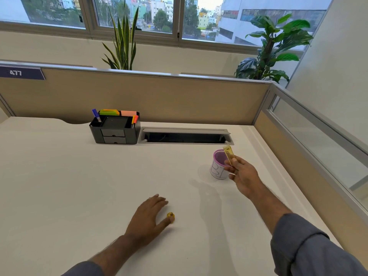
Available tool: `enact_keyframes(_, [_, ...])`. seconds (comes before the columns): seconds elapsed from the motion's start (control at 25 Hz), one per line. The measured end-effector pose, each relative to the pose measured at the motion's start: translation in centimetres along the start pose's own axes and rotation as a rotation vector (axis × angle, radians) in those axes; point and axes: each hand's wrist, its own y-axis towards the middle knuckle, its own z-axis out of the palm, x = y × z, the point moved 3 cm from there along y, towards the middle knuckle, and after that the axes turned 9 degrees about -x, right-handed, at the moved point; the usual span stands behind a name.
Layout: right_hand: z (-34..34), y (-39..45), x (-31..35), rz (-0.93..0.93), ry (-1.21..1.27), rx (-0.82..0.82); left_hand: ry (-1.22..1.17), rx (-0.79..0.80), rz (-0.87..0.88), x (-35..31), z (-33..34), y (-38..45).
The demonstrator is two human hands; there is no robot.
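My right hand (pixel 242 176) pinches a flat translucent yellow piece (pixel 228 153) and holds it tilted over the rim of a white cup with a pink rim (pixel 217 166). The cup stands upright on the white desk (pixel 79 186), right of centre. My left hand (pixel 148 216) rests flat on the desk near the front, fingers straight. A small yellow object (pixel 170 215) lies on the desk, touching or just beside the left thumb tip.
A black desk organiser (pixel 114 129) with markers and sticky notes stands at the back centre. A grey cable slot (pixel 185 136) lies open to its right. Beige partitions (pixel 159 96) close the back and right edges. Plants stand behind the partition.
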Motion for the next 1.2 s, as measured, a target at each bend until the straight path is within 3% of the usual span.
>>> enact_keyframes(0.16, [0.9,-1.3,-1.5,0.059,0.136,0.095,-0.021,0.034,0.057,-0.7,0.7,-0.2])
enact_keyframes(0.44, [2.1,-3.1,-2.8,0.112,0.209,0.163,-0.004,-0.096,0.075,-0.7,-0.4,0.3])
enact_keyframes(0.6, [2.9,-4.1,-3.6,0.112,0.187,0.178,-0.112,-0.256,-0.089,-1.3,-2.0,2.1])
enact_keyframes(0.8, [4.2,-5.9,-4.8,0.122,0.218,0.231,-0.398,-0.333,-0.23,-2.6,-4.4,4.5])
enact_keyframes(1.04, [5.6,-8.0,-4.3,-0.009,0.086,0.299,-0.476,-0.343,-0.155,-4.1,-8.0,6.2])
enact_keyframes(1.2, [6.4,-9.2,-3.2,-0.159,-0.041,0.328,-0.546,-0.265,-0.24,-4.4,-9.6,6.9])
